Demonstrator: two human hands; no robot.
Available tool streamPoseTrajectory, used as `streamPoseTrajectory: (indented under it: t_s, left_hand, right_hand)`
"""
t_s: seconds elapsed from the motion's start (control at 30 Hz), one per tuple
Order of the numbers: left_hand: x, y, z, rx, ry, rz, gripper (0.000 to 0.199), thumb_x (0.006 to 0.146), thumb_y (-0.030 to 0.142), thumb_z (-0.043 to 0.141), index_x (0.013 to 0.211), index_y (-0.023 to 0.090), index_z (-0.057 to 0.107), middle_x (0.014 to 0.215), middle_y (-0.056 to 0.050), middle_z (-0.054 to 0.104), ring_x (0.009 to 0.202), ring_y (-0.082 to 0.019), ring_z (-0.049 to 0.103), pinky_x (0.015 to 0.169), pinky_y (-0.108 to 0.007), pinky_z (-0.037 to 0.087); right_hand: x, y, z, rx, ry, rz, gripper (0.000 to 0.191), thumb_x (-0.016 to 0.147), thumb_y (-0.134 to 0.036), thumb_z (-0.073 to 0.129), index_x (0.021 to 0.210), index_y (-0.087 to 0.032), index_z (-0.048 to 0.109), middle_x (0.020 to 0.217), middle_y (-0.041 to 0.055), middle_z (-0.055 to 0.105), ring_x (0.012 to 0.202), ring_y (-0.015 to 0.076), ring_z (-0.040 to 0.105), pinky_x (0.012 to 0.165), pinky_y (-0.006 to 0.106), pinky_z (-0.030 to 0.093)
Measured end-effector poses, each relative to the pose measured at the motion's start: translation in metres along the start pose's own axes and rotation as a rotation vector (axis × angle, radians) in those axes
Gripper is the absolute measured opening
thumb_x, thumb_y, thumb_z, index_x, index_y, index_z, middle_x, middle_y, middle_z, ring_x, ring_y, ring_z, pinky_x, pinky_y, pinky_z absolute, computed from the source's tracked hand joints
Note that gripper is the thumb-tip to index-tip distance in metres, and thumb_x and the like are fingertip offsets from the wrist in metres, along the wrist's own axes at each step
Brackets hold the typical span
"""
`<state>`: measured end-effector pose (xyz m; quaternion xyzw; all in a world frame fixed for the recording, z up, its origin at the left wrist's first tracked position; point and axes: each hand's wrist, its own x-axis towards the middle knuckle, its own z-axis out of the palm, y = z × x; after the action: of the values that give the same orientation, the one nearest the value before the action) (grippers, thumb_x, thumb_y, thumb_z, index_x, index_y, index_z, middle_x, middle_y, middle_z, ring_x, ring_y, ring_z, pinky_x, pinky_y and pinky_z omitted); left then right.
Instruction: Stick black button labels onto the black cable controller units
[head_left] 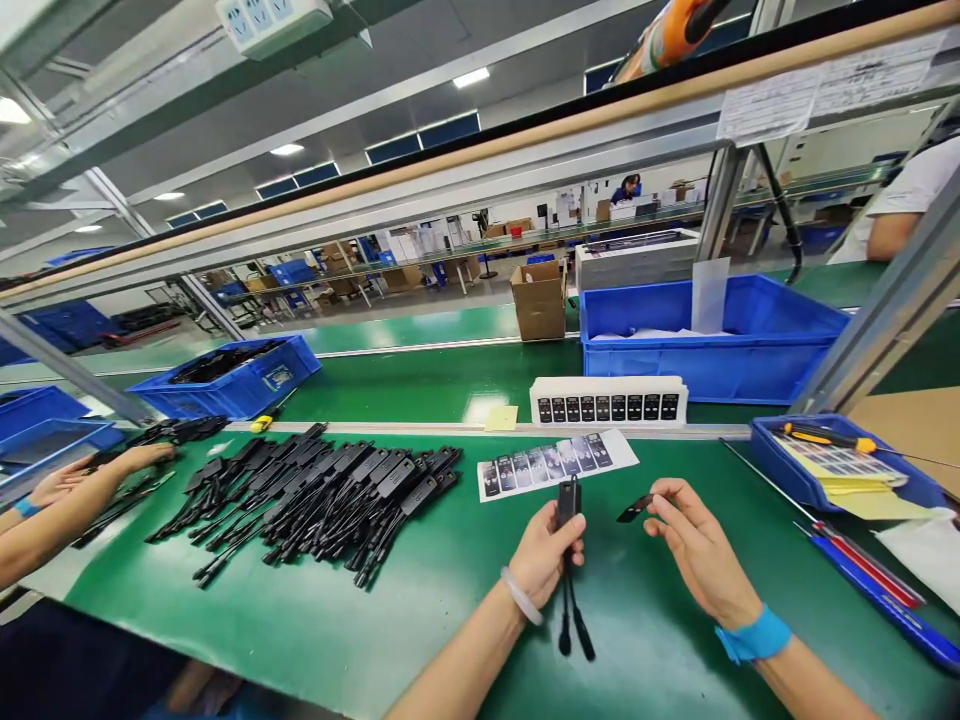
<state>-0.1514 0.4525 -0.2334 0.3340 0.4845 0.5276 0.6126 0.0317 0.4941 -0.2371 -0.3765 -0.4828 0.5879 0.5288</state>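
Note:
My left hand (pixel 546 552) is closed around a black cable adapter (pixel 568 505), its flat box end up and two short plugged leads hanging below the fist. To its right, my right hand (pixel 701 540) pinches a small black label (pixel 634 508) by one edge, held apart from the adapter. Just behind lies a white label sheet (pixel 559 466) with a row of black printed labels. A stack of similar label sheets (pixel 609 400) stands upright farther back. Left of my left hand, a large heap of black adapters (pixel 330 490) covers the green bench.
Blue bins stand at the back right (pixel 712 365) and back left (pixel 247 395). At right, a blue tray (pixel 772 450) holds papers and a screwdriver (pixel 829 437), beside a blue-handled tool (pixel 889 600). A co-worker's hands (pixel 142 458) reach in at far left. Metal rails cross overhead.

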Motion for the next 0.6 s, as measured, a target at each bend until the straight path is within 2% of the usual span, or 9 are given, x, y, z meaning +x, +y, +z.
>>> streamPoseTrajectory:
  t_s: [0.1,0.2,0.3,0.4,0.6]
  left_hand:
    - [-0.004,-0.017,0.006,-0.105,-0.066,-0.083,0.057,0.060,0.048,0.077,0.094,0.016,0.045,0.085,-0.006,0.062,0.063,-0.009,0.056,0.061,-0.024,0.047]
    - [-0.010,-0.020,0.007,-0.154,-0.116,-0.113,0.054,0.063,0.037,0.078,0.099,0.016,0.044,0.093,-0.009,0.066,0.067,-0.012,0.063,0.067,-0.028,0.050]
    - [-0.013,-0.021,0.007,-0.153,-0.167,-0.113,0.053,0.065,0.028,0.077,0.106,0.018,0.044,0.093,-0.008,0.067,0.070,-0.016,0.066,0.069,-0.030,0.052]
    - [-0.013,-0.023,0.007,-0.148,-0.228,-0.112,0.061,0.065,0.022,0.077,0.116,0.018,0.044,0.089,-0.007,0.069,0.073,-0.019,0.069,0.070,-0.031,0.052]
    - [-0.014,-0.027,0.007,-0.165,-0.296,-0.168,0.071,0.062,0.019,0.080,0.123,0.017,0.043,0.087,-0.009,0.071,0.081,-0.023,0.070,0.076,-0.034,0.054]
  right_hand:
    - [-0.001,0.005,-0.003,-0.073,-0.013,-0.038,0.021,0.084,-0.046,0.060,0.089,-0.026,0.055,0.083,-0.0029,0.046,0.065,0.0107,0.047,0.060,0.024,0.043]
    - [-0.002,0.007,-0.001,-0.157,-0.030,-0.076,0.019,0.087,-0.044,0.058,0.089,-0.025,0.055,0.077,-0.0036,0.048,0.059,0.0097,0.047,0.058,0.024,0.041]
    - [-0.004,0.006,0.004,-0.229,-0.020,-0.087,0.020,0.085,-0.043,0.059,0.087,-0.023,0.057,0.074,-0.0028,0.050,0.054,0.0094,0.044,0.051,0.024,0.040]
    - [-0.006,0.003,0.009,-0.305,0.004,-0.067,0.022,0.082,-0.043,0.062,0.082,-0.021,0.060,0.071,-0.0009,0.055,0.052,0.0105,0.045,0.046,0.024,0.039]
    - [-0.009,0.001,0.014,-0.365,0.017,-0.062,0.024,0.078,-0.044,0.065,0.079,-0.020,0.064,0.070,0.0028,0.063,0.063,0.0166,0.059,0.056,0.027,0.050]
